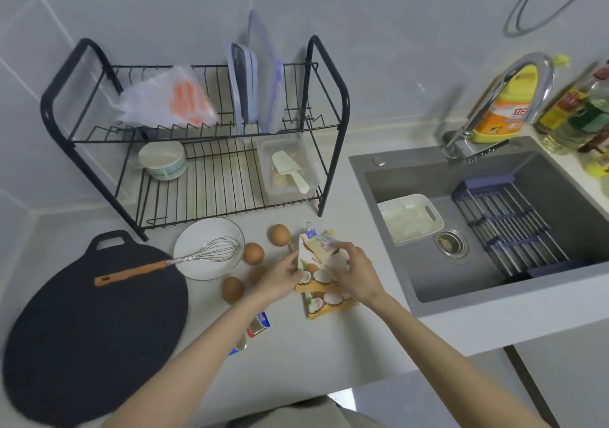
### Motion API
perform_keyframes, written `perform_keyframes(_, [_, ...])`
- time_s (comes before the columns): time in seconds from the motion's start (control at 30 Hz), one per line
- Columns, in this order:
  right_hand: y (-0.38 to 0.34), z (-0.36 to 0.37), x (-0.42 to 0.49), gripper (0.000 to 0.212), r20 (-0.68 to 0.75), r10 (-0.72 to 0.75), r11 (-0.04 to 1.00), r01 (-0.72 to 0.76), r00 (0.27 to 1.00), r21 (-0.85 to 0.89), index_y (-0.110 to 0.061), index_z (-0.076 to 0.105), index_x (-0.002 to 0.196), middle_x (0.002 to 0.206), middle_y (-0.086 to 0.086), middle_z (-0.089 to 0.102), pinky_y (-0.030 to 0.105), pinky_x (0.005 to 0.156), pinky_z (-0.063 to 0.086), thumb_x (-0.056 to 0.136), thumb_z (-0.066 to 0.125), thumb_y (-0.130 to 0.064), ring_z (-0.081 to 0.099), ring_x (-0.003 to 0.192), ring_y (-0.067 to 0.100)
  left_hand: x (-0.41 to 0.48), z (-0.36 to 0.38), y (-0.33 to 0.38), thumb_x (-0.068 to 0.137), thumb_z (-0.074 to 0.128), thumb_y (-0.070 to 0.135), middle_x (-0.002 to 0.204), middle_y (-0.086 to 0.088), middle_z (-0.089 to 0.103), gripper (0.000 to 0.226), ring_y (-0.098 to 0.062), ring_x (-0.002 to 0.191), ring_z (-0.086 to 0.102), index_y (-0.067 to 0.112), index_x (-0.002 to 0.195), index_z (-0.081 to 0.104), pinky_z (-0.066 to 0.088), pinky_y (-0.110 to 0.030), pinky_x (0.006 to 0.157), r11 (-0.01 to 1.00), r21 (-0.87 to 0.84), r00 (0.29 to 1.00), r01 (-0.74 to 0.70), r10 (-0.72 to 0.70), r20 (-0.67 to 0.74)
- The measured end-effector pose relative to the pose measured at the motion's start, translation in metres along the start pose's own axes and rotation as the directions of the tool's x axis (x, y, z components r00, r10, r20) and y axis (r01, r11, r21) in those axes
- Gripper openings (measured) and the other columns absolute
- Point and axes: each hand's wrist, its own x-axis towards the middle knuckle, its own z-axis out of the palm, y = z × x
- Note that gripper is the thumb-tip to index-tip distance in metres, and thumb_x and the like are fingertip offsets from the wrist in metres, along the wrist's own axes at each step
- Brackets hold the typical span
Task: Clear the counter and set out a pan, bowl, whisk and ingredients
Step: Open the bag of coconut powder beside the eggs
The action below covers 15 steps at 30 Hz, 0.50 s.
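- I am holding a coconut-printed pouch [321, 274] with both hands: my left hand [280, 279] is pinching its left edge, and the fingers [341, 250] of my right hand [356, 276] are curling over its folded top.
- The pouch is tilting up off the desk [313, 355], just left of the sink [428, 289]. Its lower end, or perhaps a second pouch under it (I cannot tell which), is lying flat on the surface.
- A blue binder clip [310, 231] is showing at the pouch's top edge.
- Four brown eggs are lying loose just left of my left hand; the farthest egg [280, 233] is sitting beside the clip, and one is partly hiding behind my fingers.
- Under my left forearm, small foil-wrapped packets [259, 323] in red and blue are lying on the desk.
- Left of the eggs, a white bowl [197, 236] is holding the wire head of a whisk [211, 252], and the whisk's orange handle is reaching out over a flat black pan [92, 328].
- Behind the bowl, a black two-tier dish rack [326, 150] is standing against the tiled wall, carrying lids, a plastic bag, a cup and a clear tub.
- In the sink, a white tray [408, 218] is sitting beside the drain, with a roll-up drainer [507, 229] to its right.
- Past the faucet [527, 81], a yellow detergent bottle [504, 114] is standing.
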Motion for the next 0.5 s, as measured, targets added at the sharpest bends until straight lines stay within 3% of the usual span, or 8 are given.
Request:
perform_keyframes(0.07, [-0.005, -0.004, 0.002, 0.045, -0.04, -0.029, 0.999, 0.028, 0.999, -0.014, -0.023, 0.05, 0.129, 0.133, 0.005, 0.051, 0.036, 0.096, 0.044, 0.086, 0.059, -0.013, 0.052, 0.115, 0.025, -0.004, -0.01, 0.006, 0.095, 0.048, 0.01, 0.113, 0.002, 0.059, 0.046, -0.009, 0.103, 0.055, 0.025, 0.138, 0.044, 0.047, -0.029, 0.088, 0.996, 0.089, 0.999, -0.02, 0.024, -0.039])
perform_keyframes(0.17, [-0.024, -0.011, 0.006, 0.036, -0.119, -0.118, 0.993, 0.117, 0.986, -0.017, -0.023, 0.055, 0.125, 0.13, 0.0, 0.055, 0.035, 0.089, 0.049, 0.089, 0.057, -0.015, 0.058, 0.107, 0.02, -0.008, -0.028, 0.017, 0.096, 0.05, 0.013, 0.122, 0.002, 0.055, 0.046, -0.011, 0.115, 0.051, 0.022, 0.14, 0.042, 0.041, -0.025, 0.092, 0.989, 0.12, 0.99, -0.087, 0.099, -0.103])
perform_keyframes(0.27, [-0.056, -0.019, 0.016, 0.034, -0.166, -0.259, 0.966, 0.258, 0.951, -0.027, -0.022, 0.057, 0.123, 0.128, -0.005, 0.055, 0.028, 0.085, 0.05, 0.091, 0.054, -0.013, 0.059, 0.1, 0.014, -0.009, -0.05, 0.03, 0.096, 0.049, 0.014, 0.127, 0.001, 0.057, 0.044, -0.015, 0.115, 0.054, 0.021, 0.138, 0.045, 0.042, -0.026, 0.097, 0.949, 0.24, 0.939, -0.204, 0.259, -0.227])
perform_keyframes(0.4, [-0.099, -0.018, 0.046, 0.035, -0.176, -0.426, 0.904, 0.408, 0.887, -0.128, -0.015, 0.056, 0.126, 0.126, 0.003, 0.058, 0.021, 0.095, 0.037, 0.092, 0.051, -0.01, 0.051, 0.116, 0.019, -0.007, -0.079, 0.042, 0.097, 0.045, 0.018, 0.136, 0.0, 0.048, 0.047, -0.019, 0.127, 0.039, 0.021, 0.143, 0.04, 0.034, -0.031, 0.106, 0.785, 0.585, 0.842, -0.204, 0.445, -0.303])
perform_keyframes(0.5, [-0.123, -0.009, 0.078, 0.037, -0.106, -0.446, 0.874, 0.407, 0.889, -0.266, -0.012, 0.051, 0.129, 0.132, 0.008, 0.054, 0.027, 0.097, 0.036, 0.093, 0.049, -0.01, 0.043, 0.124, 0.026, -0.001, -0.095, 0.041, 0.099, 0.039, 0.025, 0.15, 0.0, 0.033, 0.051, -0.022, 0.14, 0.022, 0.025, 0.149, 0.026, 0.02, -0.034, 0.113, 0.621, 0.782, 0.882, -0.057, 0.398, -0.252])
